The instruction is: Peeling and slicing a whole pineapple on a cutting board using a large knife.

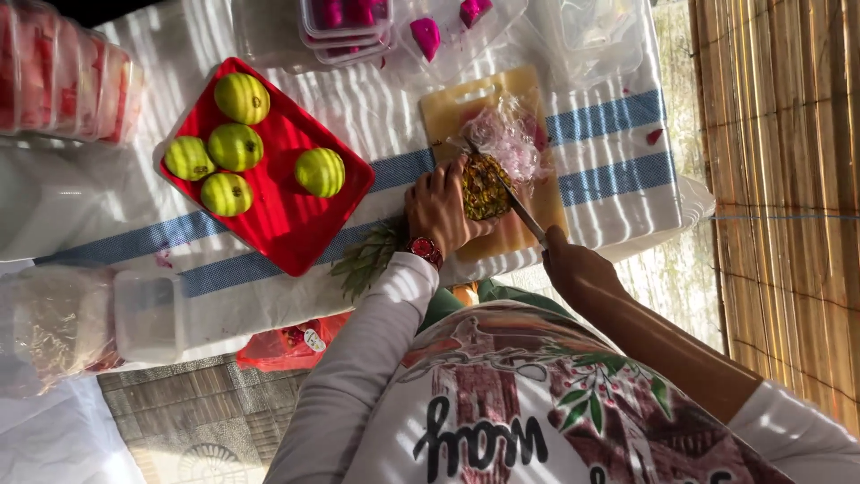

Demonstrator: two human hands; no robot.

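On cutting board [448, 108], L hand [439, 208] gripping pineapple [484, 186], grip wrapped tight; R hand [573, 264] clenching knife [518, 204], slicing near red tray [278, 224] w/ green fruit [235, 146].

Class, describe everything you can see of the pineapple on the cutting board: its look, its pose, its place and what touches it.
The pineapple lies on its side on a pale wooden cutting board. Its rough skin looks yellow-brown with dark flecks. Its spiky green crown points off the board's edge, toward the person. The left hand presses on its body, while the knife, held by the right hand, has its blade against the fruit. Crumpled clear plastic lies at its far end.
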